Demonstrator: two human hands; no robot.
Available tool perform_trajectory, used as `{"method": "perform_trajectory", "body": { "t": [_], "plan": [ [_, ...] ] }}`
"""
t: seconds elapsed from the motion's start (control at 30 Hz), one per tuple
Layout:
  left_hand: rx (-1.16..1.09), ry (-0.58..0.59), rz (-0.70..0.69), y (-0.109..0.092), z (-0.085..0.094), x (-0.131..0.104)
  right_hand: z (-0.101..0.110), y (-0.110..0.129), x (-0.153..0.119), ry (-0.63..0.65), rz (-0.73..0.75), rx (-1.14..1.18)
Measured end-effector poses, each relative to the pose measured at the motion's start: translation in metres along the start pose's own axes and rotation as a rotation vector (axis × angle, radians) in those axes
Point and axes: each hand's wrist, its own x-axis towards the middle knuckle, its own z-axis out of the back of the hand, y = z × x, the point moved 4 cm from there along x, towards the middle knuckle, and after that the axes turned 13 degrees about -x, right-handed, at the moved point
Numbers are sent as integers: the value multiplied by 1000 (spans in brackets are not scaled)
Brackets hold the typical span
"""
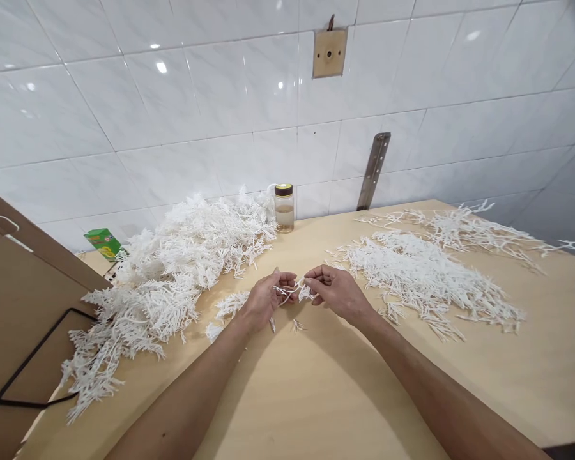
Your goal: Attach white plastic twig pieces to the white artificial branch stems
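Pinching white sprig [305, 293]: right hand [338, 291] clamped on it, left hand [264, 299] curled round its stems. Likely light, bendy (tips perhaps fragile); hold by stem.

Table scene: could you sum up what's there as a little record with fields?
Left hand: holding thin white sprigs
Right hand: pinching white sprigs, close to the left
Left heap: bushy white branches
Right heap: loose white tips
Beyond right heap: barer white stems
By wall: dark-lidded clear jar
Far left: green box
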Motion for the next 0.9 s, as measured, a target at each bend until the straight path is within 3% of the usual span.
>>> {"method": "perform_trajectory", "body": {
  "t": [0.23, 0.57, 0.67, 0.9],
  "plan": [
    [308, 78, 4, 3, -3, -3, -2, 2, 0, 22, 21, 37],
    [469, -79, -72, 7, 0, 0, -3, -6, 5, 92, 2, 113],
    [504, -96, -117, 5, -1, -1, -1, -7, 3, 79, -56, 65],
    [586, -128, -215, -1, -3, -2, -6, -10, 0, 182, -102, -13]
  ]
}}
